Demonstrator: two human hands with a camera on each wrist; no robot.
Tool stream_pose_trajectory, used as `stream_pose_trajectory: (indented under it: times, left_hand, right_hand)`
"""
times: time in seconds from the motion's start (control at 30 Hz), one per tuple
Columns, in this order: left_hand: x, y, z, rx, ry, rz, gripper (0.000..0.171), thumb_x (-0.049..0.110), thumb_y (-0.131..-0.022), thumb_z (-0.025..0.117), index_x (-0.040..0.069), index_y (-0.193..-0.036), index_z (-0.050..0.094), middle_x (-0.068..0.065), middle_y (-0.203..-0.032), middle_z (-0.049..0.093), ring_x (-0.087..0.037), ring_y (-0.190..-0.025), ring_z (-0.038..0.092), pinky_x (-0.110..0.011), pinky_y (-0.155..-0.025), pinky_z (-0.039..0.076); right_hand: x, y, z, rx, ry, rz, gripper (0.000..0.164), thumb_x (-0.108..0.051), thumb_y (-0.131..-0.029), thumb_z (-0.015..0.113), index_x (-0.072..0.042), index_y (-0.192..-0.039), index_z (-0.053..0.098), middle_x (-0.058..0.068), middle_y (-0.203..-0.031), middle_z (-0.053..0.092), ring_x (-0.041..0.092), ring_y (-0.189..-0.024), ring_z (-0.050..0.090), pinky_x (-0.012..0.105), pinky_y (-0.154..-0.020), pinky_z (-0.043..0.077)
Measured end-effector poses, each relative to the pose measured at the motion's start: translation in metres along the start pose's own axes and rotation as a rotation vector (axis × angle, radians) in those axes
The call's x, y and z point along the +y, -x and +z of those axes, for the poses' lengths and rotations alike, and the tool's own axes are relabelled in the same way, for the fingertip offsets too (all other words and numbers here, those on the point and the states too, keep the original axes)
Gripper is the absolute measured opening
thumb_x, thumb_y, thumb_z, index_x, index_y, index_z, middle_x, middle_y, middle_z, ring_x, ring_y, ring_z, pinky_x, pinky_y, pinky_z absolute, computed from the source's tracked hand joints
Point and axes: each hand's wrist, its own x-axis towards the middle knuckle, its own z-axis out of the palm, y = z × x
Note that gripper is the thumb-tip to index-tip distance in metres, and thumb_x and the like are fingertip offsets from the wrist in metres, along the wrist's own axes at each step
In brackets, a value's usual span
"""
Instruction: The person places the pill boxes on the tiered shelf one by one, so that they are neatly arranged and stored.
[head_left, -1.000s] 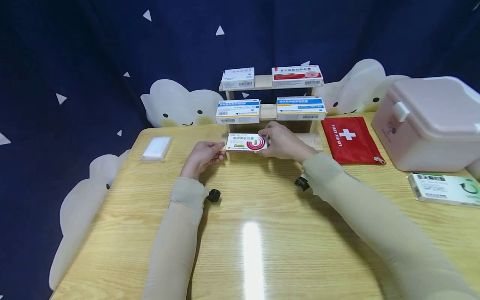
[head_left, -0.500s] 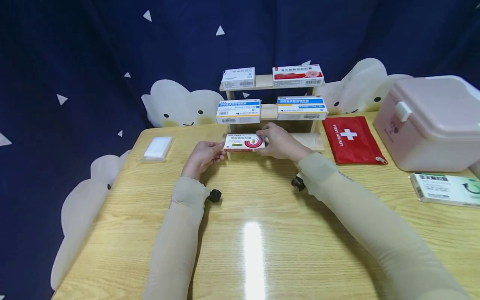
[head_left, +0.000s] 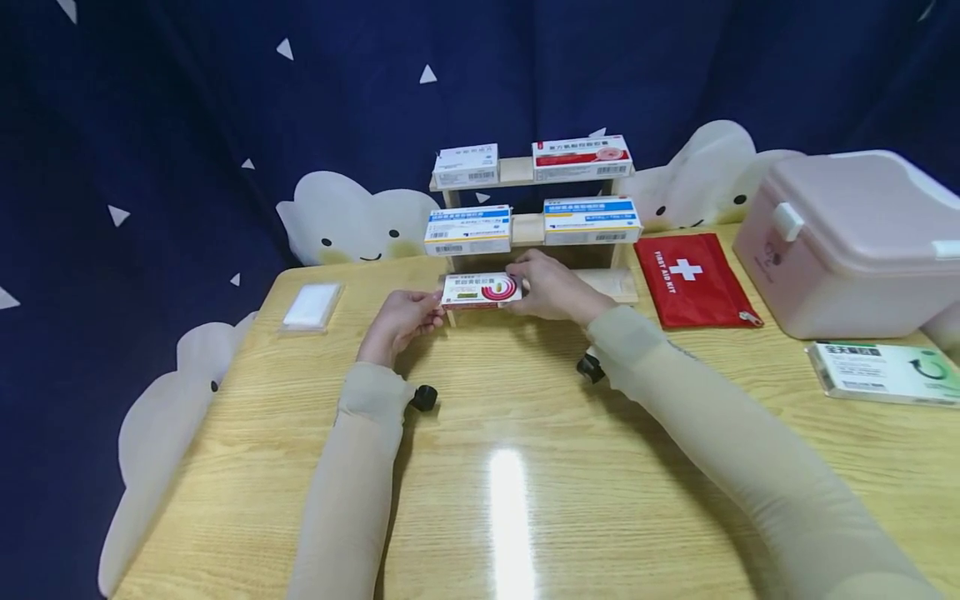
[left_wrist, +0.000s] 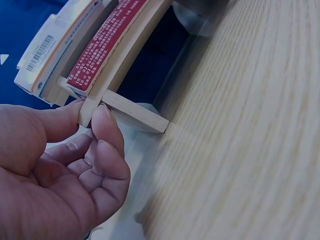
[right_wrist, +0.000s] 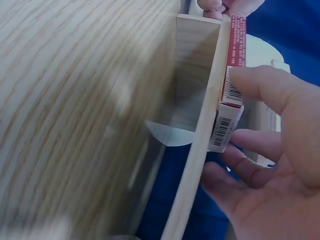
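A white and red medicine box (head_left: 482,289) lies at the left end of the lowest board of a small tiered wooden shelf (head_left: 626,285). My right hand (head_left: 551,287) holds the box at its right end; in the right wrist view the thumb presses its red barcoded side (right_wrist: 232,85). My left hand (head_left: 405,321) pinches the left end of that same board between thumb and forefinger, as the left wrist view shows at the board (left_wrist: 90,110). Part of the board is hidden behind the right hand.
Two blue and white medicine boxes, a left one (head_left: 468,231) and a right one (head_left: 592,221), stand on the middle tier. The top tier bears a white box (head_left: 466,165) and a red-striped box (head_left: 582,158). Rightward lie a red first aid pouch (head_left: 697,279), pink bin (head_left: 847,250) and green-white box (head_left: 885,372).
The right hand has slid the medicine box slightly left along the board. The left hand keeps its pinch on the board's end. The head view has shifted a little.
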Motion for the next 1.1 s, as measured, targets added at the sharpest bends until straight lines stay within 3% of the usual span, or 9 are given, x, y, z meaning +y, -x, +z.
stream_pose_trajectory:
  times: [0.1,0.23,0.4,0.53,0.7,0.83,0.97,1.03,1.1]
  left_hand:
    - [0.000,-0.001,-0.001,-0.002,0.001,0.000,0.031,0.023,-0.094,0.055,-0.003,-0.111,0.058,-0.011,-0.088,0.060,-0.014,-0.065,0.057,-0.026,-0.065,0.049]
    - [0.000,-0.002,0.003,-0.015,0.001,0.005,0.032,0.022,-0.094,0.055,-0.004,-0.112,0.058,-0.011,-0.088,0.060,-0.014,-0.064,0.058,-0.025,-0.063,0.049]
    - [0.001,-0.002,0.004,-0.015,-0.013,0.009,0.035,0.024,-0.093,0.055,-0.004,-0.113,0.058,-0.011,-0.088,0.060,-0.013,-0.064,0.058,-0.025,-0.066,0.049]
    - [0.001,0.000,0.002,-0.012,-0.025,0.003,0.037,0.024,-0.094,0.053,-0.006,-0.115,0.055,-0.011,-0.089,0.059,-0.013,-0.065,0.058,-0.026,-0.069,0.050]
    - [0.002,0.003,-0.002,-0.007,-0.038,0.006,0.038,0.025,-0.094,0.053,-0.006,-0.117,0.054,-0.010,-0.089,0.059,-0.012,-0.065,0.058,-0.026,-0.069,0.050]
    - [0.003,0.004,-0.003,-0.018,-0.042,0.019,0.040,0.026,-0.094,0.053,-0.007,-0.117,0.054,-0.010,-0.088,0.058,-0.012,-0.066,0.058,-0.025,-0.067,0.049]
    - [0.003,0.005,-0.002,-0.033,-0.051,0.021,0.041,0.026,-0.094,0.052,-0.007,-0.118,0.052,-0.010,-0.090,0.056,-0.012,-0.067,0.057,-0.026,-0.069,0.049]
    - [0.003,0.005,-0.001,-0.039,-0.050,0.016,0.041,0.026,-0.095,0.052,-0.007,-0.119,0.051,-0.010,-0.090,0.056,-0.012,-0.068,0.056,-0.026,-0.069,0.049]
    - [0.001,0.004,0.001,-0.047,-0.044,0.011,0.041,0.026,-0.095,0.051,-0.008,-0.119,0.050,-0.009,-0.090,0.056,-0.012,-0.068,0.056,-0.026,-0.069,0.049]
  right_hand:
    - [-0.003,0.012,-0.008,-0.004,0.034,0.012,0.073,-0.035,-0.076,0.074,-0.002,-0.135,0.044,0.013,-0.132,0.039,0.027,-0.118,0.042,0.037,-0.100,0.033]
    - [-0.006,0.045,-0.027,0.011,0.094,0.014,0.071,-0.035,-0.077,0.073,-0.004,-0.135,0.044,0.012,-0.130,0.042,0.026,-0.114,0.044,0.040,-0.096,0.038]
    - [-0.004,0.101,-0.064,0.035,0.199,-0.030,0.068,-0.030,-0.074,0.078,-0.008,-0.132,0.050,0.012,-0.123,0.049,0.025,-0.105,0.049,0.041,-0.085,0.046]
    - [0.014,0.155,-0.092,0.049,0.282,-0.055,0.063,-0.031,-0.072,0.079,-0.009,-0.127,0.056,0.014,-0.120,0.052,0.029,-0.105,0.051,0.046,-0.084,0.046]
    - [0.061,0.222,-0.117,0.118,0.367,-0.083,0.060,-0.028,-0.066,0.083,-0.007,-0.117,0.062,0.014,-0.112,0.057,0.028,-0.095,0.056,0.045,-0.077,0.047]
    - [0.114,0.267,-0.128,0.233,0.406,-0.102,0.063,-0.024,-0.052,0.089,-0.010,-0.110,0.067,0.007,-0.106,0.061,0.021,-0.085,0.056,0.034,-0.068,0.045]
    - [0.166,0.303,-0.131,0.268,0.398,-0.030,0.071,-0.021,-0.045,0.090,-0.011,-0.110,0.065,0.011,-0.100,0.062,0.024,-0.082,0.055,0.028,-0.065,0.040]
    - [0.192,0.316,-0.129,0.289,0.395,-0.039,0.077,-0.021,-0.040,0.090,-0.029,-0.112,0.064,0.012,-0.093,0.061,0.024,-0.078,0.053,0.023,-0.062,0.037]
    - [0.211,0.327,-0.128,0.265,0.392,-0.004,0.084,-0.019,-0.040,0.090,-0.039,-0.116,0.058,0.018,-0.093,0.060,0.028,-0.079,0.053,0.029,-0.061,0.040]
